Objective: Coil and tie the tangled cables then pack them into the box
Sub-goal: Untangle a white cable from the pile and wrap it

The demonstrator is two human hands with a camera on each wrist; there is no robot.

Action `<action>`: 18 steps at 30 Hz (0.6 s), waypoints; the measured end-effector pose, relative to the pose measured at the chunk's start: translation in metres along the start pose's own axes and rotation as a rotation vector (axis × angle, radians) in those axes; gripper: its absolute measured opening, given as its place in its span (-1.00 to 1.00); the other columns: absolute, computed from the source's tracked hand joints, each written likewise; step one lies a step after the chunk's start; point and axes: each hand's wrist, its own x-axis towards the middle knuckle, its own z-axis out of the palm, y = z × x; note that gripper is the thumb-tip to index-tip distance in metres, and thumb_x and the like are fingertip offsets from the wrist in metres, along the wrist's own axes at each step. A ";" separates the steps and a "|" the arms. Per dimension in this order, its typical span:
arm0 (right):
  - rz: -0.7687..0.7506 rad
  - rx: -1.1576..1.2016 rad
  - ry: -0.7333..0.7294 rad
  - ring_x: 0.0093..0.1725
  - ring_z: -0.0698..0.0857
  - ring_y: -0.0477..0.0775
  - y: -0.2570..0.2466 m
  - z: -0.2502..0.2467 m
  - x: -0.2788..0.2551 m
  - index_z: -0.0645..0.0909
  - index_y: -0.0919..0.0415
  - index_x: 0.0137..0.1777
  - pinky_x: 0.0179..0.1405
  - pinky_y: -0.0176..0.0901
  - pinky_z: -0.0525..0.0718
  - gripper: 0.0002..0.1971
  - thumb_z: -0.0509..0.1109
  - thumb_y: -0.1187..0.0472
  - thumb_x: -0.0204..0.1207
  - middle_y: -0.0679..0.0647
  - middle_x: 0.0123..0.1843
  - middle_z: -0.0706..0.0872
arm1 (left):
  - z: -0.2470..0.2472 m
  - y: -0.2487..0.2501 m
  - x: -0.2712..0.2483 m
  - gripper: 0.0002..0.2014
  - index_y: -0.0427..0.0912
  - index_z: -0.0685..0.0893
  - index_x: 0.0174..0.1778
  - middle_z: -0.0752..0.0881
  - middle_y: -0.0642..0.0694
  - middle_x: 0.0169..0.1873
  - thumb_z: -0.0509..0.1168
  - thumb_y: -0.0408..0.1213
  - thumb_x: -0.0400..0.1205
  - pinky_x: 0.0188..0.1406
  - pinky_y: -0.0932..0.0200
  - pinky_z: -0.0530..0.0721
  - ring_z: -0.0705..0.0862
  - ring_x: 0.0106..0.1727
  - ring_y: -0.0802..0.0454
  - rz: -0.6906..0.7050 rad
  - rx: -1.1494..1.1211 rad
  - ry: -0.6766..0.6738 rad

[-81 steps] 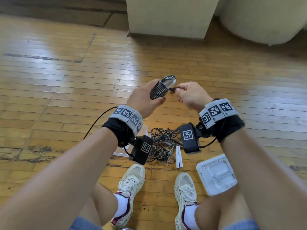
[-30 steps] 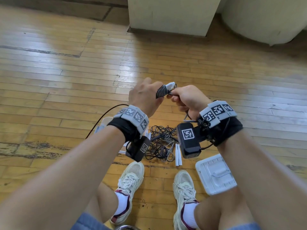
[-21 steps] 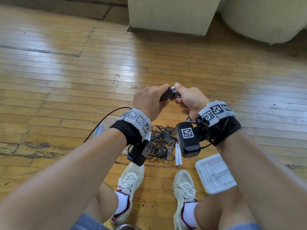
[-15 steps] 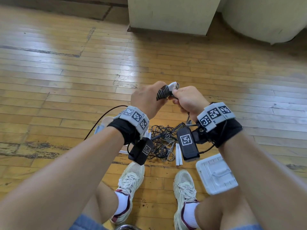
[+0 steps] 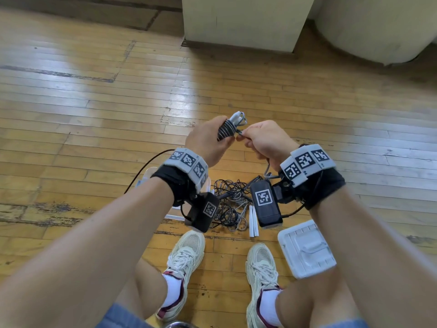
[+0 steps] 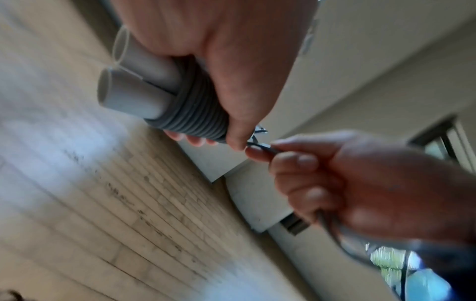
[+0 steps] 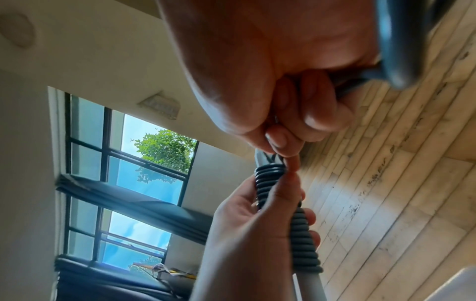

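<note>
Left hand (image 5: 208, 140) hides much of coiled cable (image 5: 225, 131); right hand (image 5: 267, 140) pinches its end.

A worn wooden plank floor (image 5: 82, 95) fills the head view. A cream square pillar base (image 5: 243, 22) stands at the far edge, with a rounded pale form (image 5: 378, 27) beside it. Two cream sneakers (image 5: 186, 259) rest on the planks. The right wrist view shows a dark-framed window (image 7: 123, 163) and green foliage (image 7: 167, 150) outside.

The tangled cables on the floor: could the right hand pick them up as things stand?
Probably not yet. The right hand is pinching the loose end of the grey cable; the tangled cables lie uncovered below.
</note>
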 end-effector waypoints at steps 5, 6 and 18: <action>0.074 0.079 0.051 -0.48 0.41 -0.05 0.005 -0.001 0.008 0.71 0.27 0.00 -0.58 -0.20 0.31 -0.46 0.26 -0.25 0.65 0.00 -0.34 0.62 | 0.014 0.012 -0.012 -0.50 -0.12 0.34 0.54 0.67 -0.16 0.15 0.24 -0.39 0.67 -0.05 0.00 0.63 0.62 0.04 -0.16 0.110 0.234 -0.088; 0.078 0.082 0.074 -0.48 0.42 -0.03 0.006 -0.003 0.009 0.71 0.27 0.01 -0.58 -0.18 0.31 -0.42 0.26 -0.31 0.62 0.02 -0.32 0.63 | 0.017 0.015 -0.014 -0.36 -0.15 0.22 0.64 0.61 -0.21 0.24 0.22 -0.48 0.62 0.11 -0.06 0.62 0.58 0.14 -0.19 0.127 0.222 -0.131; 0.036 0.162 0.167 -0.51 0.39 -0.07 0.009 -0.019 0.012 0.72 0.31 0.10 -0.63 -0.26 0.32 -0.56 0.31 -0.11 0.65 -0.02 -0.35 0.61 | 0.006 0.006 -0.009 -0.30 0.03 0.34 0.64 0.69 -0.15 0.18 0.46 -0.32 0.60 -0.44 0.26 0.68 0.67 -0.31 0.09 -0.054 -0.369 -0.214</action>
